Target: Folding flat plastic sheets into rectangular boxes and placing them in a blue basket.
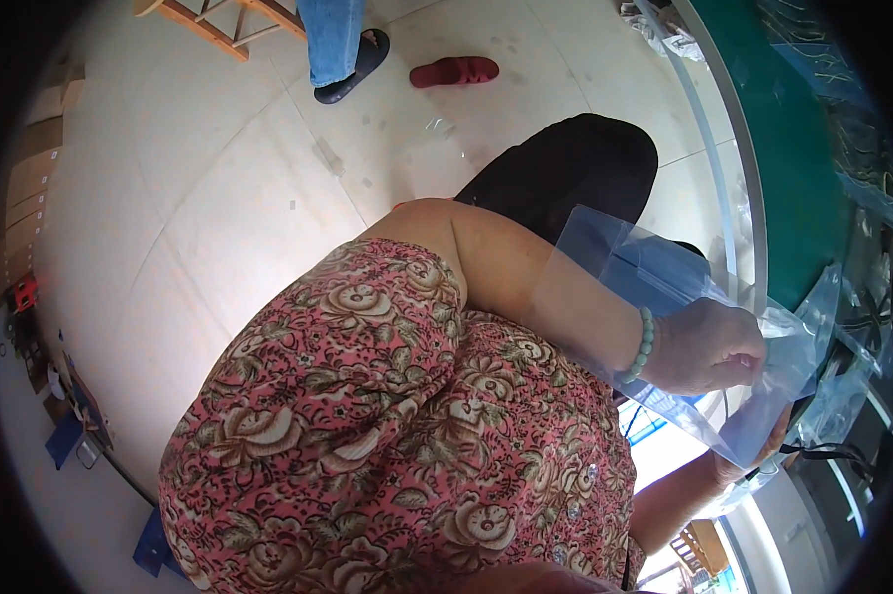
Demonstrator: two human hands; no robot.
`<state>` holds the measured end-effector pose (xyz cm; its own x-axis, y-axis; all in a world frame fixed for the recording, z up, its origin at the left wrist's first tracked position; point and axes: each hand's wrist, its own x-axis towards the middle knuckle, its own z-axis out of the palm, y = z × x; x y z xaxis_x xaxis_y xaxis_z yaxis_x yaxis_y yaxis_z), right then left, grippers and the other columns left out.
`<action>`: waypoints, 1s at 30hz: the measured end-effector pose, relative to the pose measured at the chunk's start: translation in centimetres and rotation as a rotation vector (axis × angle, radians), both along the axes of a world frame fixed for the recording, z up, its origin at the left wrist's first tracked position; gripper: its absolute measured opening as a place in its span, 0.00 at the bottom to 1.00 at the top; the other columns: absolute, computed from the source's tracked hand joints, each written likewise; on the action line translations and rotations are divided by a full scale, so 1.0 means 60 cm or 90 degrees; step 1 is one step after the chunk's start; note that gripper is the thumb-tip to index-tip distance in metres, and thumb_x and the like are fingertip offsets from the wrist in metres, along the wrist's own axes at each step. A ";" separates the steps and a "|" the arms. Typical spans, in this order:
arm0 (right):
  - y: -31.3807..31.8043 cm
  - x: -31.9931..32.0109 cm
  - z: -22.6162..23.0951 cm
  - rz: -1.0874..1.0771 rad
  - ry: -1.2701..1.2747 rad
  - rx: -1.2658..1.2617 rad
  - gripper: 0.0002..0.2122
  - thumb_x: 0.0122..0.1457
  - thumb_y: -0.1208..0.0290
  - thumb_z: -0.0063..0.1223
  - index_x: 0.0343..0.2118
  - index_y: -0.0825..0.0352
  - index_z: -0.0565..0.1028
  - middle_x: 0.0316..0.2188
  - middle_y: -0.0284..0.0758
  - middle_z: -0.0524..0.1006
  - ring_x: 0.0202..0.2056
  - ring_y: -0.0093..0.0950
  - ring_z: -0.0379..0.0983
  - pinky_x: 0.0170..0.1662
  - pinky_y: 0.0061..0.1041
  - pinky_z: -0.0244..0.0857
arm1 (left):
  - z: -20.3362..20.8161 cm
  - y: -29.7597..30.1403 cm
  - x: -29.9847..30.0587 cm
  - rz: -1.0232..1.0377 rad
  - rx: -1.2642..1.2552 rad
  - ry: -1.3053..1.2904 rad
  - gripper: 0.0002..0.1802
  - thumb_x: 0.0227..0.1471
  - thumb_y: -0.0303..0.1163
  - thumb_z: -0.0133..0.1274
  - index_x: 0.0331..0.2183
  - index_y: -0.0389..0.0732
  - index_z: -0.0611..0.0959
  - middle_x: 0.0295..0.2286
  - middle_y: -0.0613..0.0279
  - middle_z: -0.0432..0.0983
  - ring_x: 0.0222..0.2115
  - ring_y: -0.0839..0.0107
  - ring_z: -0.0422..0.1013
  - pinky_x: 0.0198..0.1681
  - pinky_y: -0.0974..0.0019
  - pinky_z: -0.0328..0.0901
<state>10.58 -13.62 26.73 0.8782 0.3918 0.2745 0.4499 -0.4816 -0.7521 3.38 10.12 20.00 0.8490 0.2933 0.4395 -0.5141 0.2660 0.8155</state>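
Note:
A stiff, clear plastic bag spreads across my left forearm, partly covering it. My left hand, with a pale green bead bracelet at the wrist, is closed, its thumb and fingers pinching the clear plastic. Lower down, my right hand has its fingers curled against the edge of the same plastic; part of that hand is hidden behind it. Crumpled clear plastic bunches just past my left fingertips, over the table's edge. Whether anything sits inside the bag I cannot make out.
A green-topped table with a pale rim runs down the right, bearing several plastic-wrapped pieces. Someone's foot in a dark slipper and a loose red slipper are on the tiled floor. Cardboard boxes stand far left.

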 end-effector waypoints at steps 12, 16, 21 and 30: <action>-0.062 -0.011 0.054 0.053 0.046 -0.008 0.23 0.67 0.56 0.47 0.53 0.74 0.71 0.48 0.47 0.76 0.46 0.37 0.76 0.49 0.36 0.72 | 0.035 0.000 -0.011 -0.065 0.029 -0.069 0.05 0.56 0.31 0.57 0.34 0.41 0.82 0.27 0.58 0.78 0.31 0.60 0.76 0.35 0.59 0.69; -0.059 -0.014 0.057 0.087 0.042 -0.030 0.24 0.67 0.55 0.46 0.54 0.73 0.71 0.49 0.47 0.76 0.46 0.36 0.76 0.49 0.37 0.72 | 0.045 0.005 -0.008 -0.073 -0.025 -0.068 0.05 0.57 0.31 0.57 0.32 0.40 0.82 0.26 0.58 0.79 0.28 0.61 0.77 0.33 0.60 0.69; -0.056 -0.018 0.066 0.112 0.033 -0.049 0.25 0.67 0.53 0.46 0.54 0.72 0.71 0.49 0.47 0.76 0.46 0.36 0.76 0.49 0.37 0.72 | 0.050 0.008 -0.003 -0.035 -0.021 -0.070 0.05 0.56 0.30 0.57 0.32 0.39 0.82 0.24 0.59 0.78 0.26 0.62 0.77 0.30 0.61 0.69; -0.010 -0.027 0.050 0.140 0.096 0.119 0.24 0.66 0.54 0.42 0.52 0.73 0.73 0.55 0.53 0.71 0.51 0.44 0.72 0.52 0.41 0.69 | 0.033 -0.003 0.010 -0.008 -0.034 -0.059 0.03 0.53 0.27 0.60 0.32 0.39 0.83 0.25 0.60 0.80 0.28 0.66 0.79 0.32 0.66 0.72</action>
<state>8.95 -14.20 29.71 0.8146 0.5314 0.2324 0.4041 -0.2325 -0.8847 4.00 9.95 22.00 0.8094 0.3079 0.5001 -0.5828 0.3155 0.7489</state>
